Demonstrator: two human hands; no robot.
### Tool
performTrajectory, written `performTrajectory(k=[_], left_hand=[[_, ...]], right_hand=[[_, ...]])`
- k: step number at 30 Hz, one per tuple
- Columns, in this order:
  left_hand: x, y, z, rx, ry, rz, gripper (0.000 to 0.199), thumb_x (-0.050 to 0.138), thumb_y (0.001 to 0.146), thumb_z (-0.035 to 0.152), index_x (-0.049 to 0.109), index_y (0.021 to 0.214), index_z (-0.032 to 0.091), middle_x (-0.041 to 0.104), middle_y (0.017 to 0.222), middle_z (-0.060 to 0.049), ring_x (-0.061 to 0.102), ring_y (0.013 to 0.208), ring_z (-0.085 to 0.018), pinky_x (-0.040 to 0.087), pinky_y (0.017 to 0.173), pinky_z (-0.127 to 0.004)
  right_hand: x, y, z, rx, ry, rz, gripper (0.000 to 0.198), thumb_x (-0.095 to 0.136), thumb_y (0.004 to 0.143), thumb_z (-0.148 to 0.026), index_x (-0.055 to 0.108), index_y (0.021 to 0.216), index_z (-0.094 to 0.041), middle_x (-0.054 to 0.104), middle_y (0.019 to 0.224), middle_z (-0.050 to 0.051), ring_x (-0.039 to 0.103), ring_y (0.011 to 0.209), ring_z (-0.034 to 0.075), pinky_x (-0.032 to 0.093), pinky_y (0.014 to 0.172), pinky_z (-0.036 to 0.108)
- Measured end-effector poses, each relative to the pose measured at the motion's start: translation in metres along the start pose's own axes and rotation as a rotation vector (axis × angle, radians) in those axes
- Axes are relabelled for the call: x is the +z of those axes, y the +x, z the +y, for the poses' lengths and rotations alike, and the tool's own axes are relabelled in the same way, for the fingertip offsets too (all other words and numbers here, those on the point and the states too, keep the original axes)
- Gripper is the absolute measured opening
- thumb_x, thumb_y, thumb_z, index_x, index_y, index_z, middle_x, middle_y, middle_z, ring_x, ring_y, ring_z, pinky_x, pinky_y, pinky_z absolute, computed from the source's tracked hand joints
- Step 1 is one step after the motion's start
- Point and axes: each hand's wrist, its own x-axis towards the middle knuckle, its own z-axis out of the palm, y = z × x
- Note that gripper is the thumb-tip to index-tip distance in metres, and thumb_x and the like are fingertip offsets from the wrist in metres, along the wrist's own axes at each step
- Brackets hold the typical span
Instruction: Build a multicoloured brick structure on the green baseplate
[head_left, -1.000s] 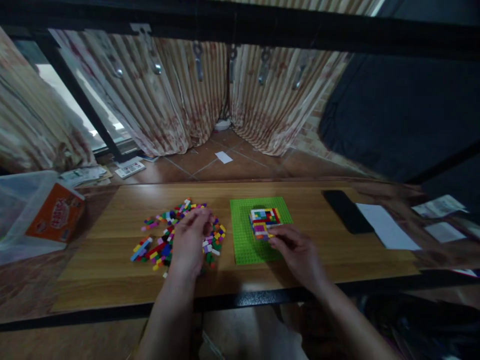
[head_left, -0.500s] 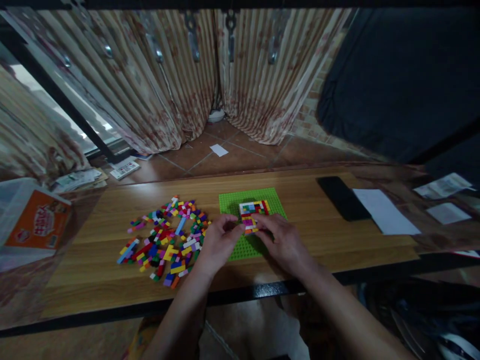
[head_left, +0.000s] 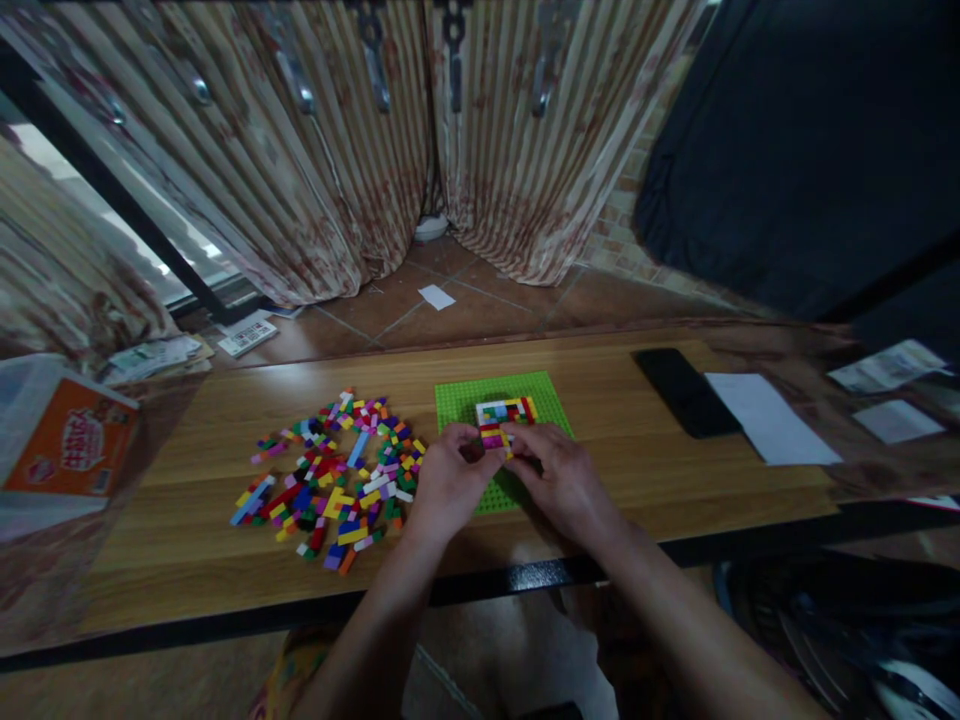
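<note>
A green studded baseplate (head_left: pixel 450 400) lies on the wooden table, with a small multicoloured build of toy bricks (head_left: pixel 491 411) on it. Its far part shows white, yellow and red edges; magenta and yellow bricks show at the near side. My left hand (head_left: pixel 454 485) is closed at the near left corner, thumb and forefinger gripping the bricks there. From the right, my right hand (head_left: pixel 559 475) pinches the same near end, its fingers bent against the bricks. The fingertips hide part of the build, so which single brick each one presses I cannot tell.
Left of the baseplate spreads a loose pile of toy bricks (head_left: pixel 337 503). A black flat object (head_left: pixel 686 392) and a white sheet (head_left: pixel 772 418) lie to the right. A clear tub with an orange label (head_left: pixel 64 440) stands at the table's left end.
My left hand has shifted slightly right and inward, covering more of the build's near end. My right hand stays at the bricks. The whole view has tilted slightly.
</note>
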Motion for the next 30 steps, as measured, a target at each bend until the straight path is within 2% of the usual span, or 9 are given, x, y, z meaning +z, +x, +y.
performTrajectory(k=[5, 12, 19, 25, 30], left_hand=[[0.002, 0.000, 0.001, -0.016, 0.030, 0.017, 0.027, 0.070, 0.071, 0.034, 0.060, 0.089, 0.017, 0.063, 0.067, 0.002, 0.059, 0.059, -0.014, 0.040, 0.054, -0.024], [0.003, -0.001, 0.004, -0.042, 0.057, 0.041, 0.028, 0.071, 0.070, 0.032, 0.060, 0.091, 0.017, 0.063, 0.066, 0.002, 0.059, 0.058, -0.014, 0.041, 0.053, -0.024], [0.004, -0.002, 0.005, -0.035, 0.059, 0.045, 0.026, 0.069, 0.070, 0.028, 0.060, 0.091, 0.017, 0.063, 0.064, 0.003, 0.059, 0.056, -0.013, 0.039, 0.051, -0.023], [0.007, 0.000, -0.001, -0.027, 0.077, 0.067, 0.025, 0.069, 0.070, 0.028, 0.061, 0.092, 0.017, 0.063, 0.065, 0.002, 0.059, 0.058, -0.013, 0.038, 0.052, -0.023], [0.003, 0.002, -0.005, -0.024, -0.083, 0.015, 0.027, 0.073, 0.068, 0.029, 0.062, 0.089, 0.016, 0.063, 0.064, 0.002, 0.056, 0.055, -0.012, 0.039, 0.051, -0.022]], right_hand=[[-0.006, -0.001, -0.002, 0.094, 0.065, -0.008, 0.032, 0.061, 0.084, -0.016, 0.063, 0.115, -0.023, 0.069, 0.097, 0.006, 0.063, 0.085, 0.020, 0.053, 0.080, 0.037], [-0.010, -0.001, -0.004, 0.175, 0.166, 0.033, 0.027, 0.057, 0.085, -0.018, 0.065, 0.111, -0.023, 0.070, 0.095, 0.004, 0.065, 0.086, 0.018, 0.050, 0.082, 0.034], [-0.004, 0.002, -0.007, 0.257, 0.246, 0.029, 0.025, 0.058, 0.083, -0.017, 0.067, 0.106, -0.022, 0.067, 0.079, 0.000, 0.062, 0.073, 0.015, 0.049, 0.073, 0.029], [-0.003, 0.002, -0.007, 0.255, 0.248, 0.039, 0.025, 0.057, 0.082, -0.018, 0.066, 0.105, -0.022, 0.068, 0.076, 0.000, 0.063, 0.070, 0.015, 0.049, 0.071, 0.029], [-0.003, 0.001, -0.002, 0.245, 0.263, 0.085, 0.023, 0.057, 0.085, -0.022, 0.066, 0.106, -0.022, 0.073, 0.085, 0.002, 0.067, 0.078, 0.017, 0.052, 0.076, 0.032]])
